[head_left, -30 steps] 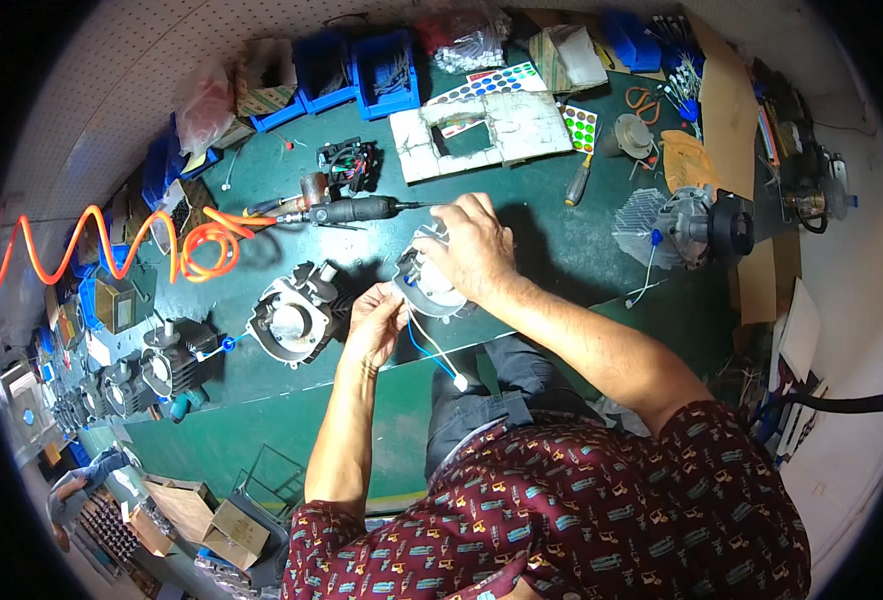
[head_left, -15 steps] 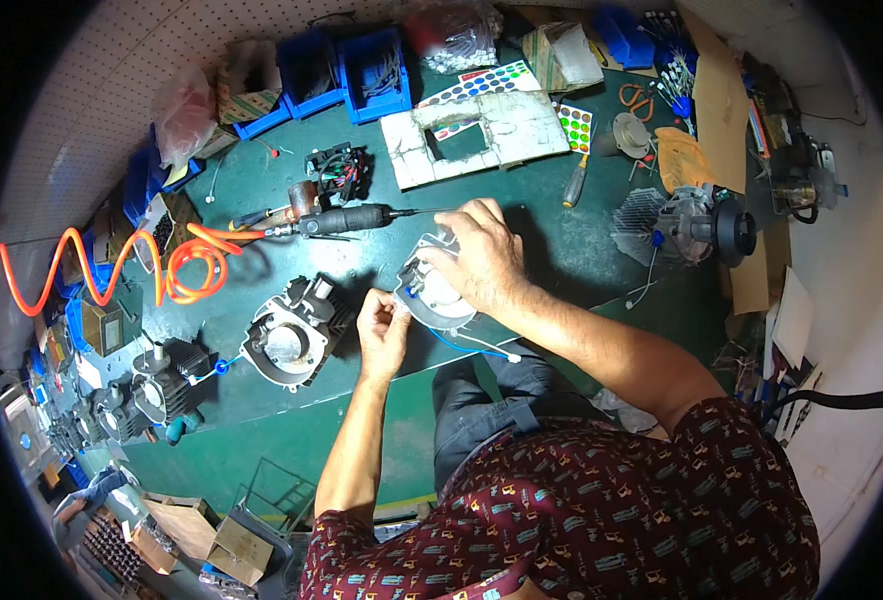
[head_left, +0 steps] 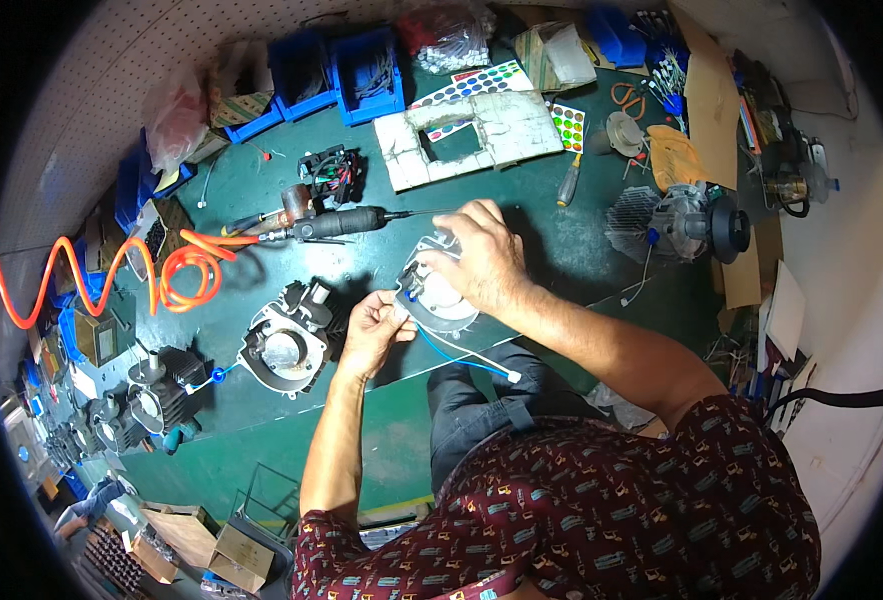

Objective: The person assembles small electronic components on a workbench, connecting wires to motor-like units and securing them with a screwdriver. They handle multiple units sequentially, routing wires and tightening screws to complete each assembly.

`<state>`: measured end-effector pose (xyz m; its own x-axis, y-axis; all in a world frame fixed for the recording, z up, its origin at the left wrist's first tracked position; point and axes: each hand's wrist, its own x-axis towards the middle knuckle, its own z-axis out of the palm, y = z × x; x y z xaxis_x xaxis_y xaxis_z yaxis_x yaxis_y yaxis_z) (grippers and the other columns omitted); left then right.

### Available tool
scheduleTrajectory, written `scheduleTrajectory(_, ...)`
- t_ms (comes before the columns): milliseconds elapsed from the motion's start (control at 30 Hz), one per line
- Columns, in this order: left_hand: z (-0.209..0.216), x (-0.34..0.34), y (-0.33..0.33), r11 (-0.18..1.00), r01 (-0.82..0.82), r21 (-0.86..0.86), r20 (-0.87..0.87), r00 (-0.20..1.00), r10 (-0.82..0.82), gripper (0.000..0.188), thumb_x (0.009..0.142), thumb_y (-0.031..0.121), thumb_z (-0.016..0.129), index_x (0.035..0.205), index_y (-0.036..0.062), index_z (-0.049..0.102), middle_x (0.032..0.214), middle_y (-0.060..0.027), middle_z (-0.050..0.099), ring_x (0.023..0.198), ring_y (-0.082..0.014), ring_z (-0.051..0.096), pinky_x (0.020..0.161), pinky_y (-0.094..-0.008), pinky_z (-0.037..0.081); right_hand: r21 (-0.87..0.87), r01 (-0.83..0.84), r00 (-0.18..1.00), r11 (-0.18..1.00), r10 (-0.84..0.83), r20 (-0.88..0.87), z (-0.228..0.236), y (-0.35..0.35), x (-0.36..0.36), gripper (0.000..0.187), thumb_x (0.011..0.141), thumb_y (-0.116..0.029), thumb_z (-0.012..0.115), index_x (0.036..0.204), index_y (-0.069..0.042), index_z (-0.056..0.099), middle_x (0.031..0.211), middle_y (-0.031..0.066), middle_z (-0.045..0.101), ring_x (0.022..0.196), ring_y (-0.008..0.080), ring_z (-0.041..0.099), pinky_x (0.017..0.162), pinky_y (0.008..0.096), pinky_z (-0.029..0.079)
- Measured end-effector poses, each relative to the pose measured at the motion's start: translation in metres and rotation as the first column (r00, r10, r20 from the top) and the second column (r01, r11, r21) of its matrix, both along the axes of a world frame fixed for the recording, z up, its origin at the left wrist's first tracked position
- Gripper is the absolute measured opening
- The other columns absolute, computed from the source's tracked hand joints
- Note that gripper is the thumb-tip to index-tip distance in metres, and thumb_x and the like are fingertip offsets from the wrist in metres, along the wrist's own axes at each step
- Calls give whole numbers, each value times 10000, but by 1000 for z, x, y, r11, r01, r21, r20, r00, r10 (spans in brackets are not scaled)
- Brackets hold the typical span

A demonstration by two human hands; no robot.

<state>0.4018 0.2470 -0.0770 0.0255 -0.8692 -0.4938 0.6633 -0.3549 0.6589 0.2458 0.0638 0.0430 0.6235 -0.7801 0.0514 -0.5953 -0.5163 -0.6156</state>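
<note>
Over the bench's front edge I hold a round grey metal motor housing [head_left: 454, 314], tilted, with a pale disc inside. My right hand [head_left: 485, 257] is closed over its upper right side, thumb reaching onto the inner face. My left hand [head_left: 373, 332] pinches its lower left rim near the wires. A blue wire and a white wire hang from the housing and end in a white connector [head_left: 514, 377]. Left of my left hand, an open grey engine casing [head_left: 285, 350] with dark fins lies on the bench. What my right fingers cover is hidden.
A black air screwdriver [head_left: 340, 223] with an orange coiled hose [head_left: 187, 270] lies ahead. Behind it are a black wiring bundle [head_left: 331, 172], a white board with a cut-out [head_left: 512, 140] and blue bins [head_left: 369, 78]. A finned motor [head_left: 677, 222] and screwdriver [head_left: 569, 184] lie right.
My left hand has shifted slightly at the housing's rim, its fingers now more bent beneath it. The hanging wires have swung a little lower. The right hand keeps its hold.
</note>
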Motion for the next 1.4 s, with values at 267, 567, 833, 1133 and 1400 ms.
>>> scheduleTrajectory(267,14,1,-10,986,150,-78,316,941,-118,171,1019,164,688,918,37,636,822,-17,671,673,-62,568,572,-229,501,19,-4,1000,1000,4,-4,1,-6,-7,430,797,-322,843,1098,-39,725,1048,112,632,1110,312,584,875,461,541)
scheduleTrajectory(567,33,-10,-18,949,285,-134,938,346,28,177,902,65,728,883,-35,583,752,-195,589,654,-330,596,621,-424,477,-7,-13,999,1000,13,42,-1,-12,-13,448,787,-329,851,1096,-31,721,1047,112,632,1094,315,595,872,464,543)
scheduleTrajectory(833,44,-10,-15,986,165,34,412,897,-164,296,1092,252,562,976,-3,658,832,-31,662,682,-97,581,591,-261,520,-15,-14,998,1000,15,62,-5,-14,-17,462,780,-350,857,1101,-49,717,1055,101,635,1104,300,599,861,457,551)
scheduleTrajectory(1133,42,-11,-27,953,58,296,-394,917,66,160,1041,176,608,962,45,654,789,-24,653,612,-102,586,448,-215,425,-6,-13,989,1000,13,145,-9,-24,-29,423,758,-307,873,1057,-47,723,998,101,647,1044,310,618,854,427,549)
scheduleTrajectory(1400,50,-16,-37,969,206,137,-215,961,-174,253,1078,256,577,1054,11,630,865,-70,681,690,-127,641,590,-249,559,27,-14,982,1000,9,188,-11,-34,-41,419,756,-284,873,1063,-34,734,1014,129,659,1054,329,623,892,429,534)
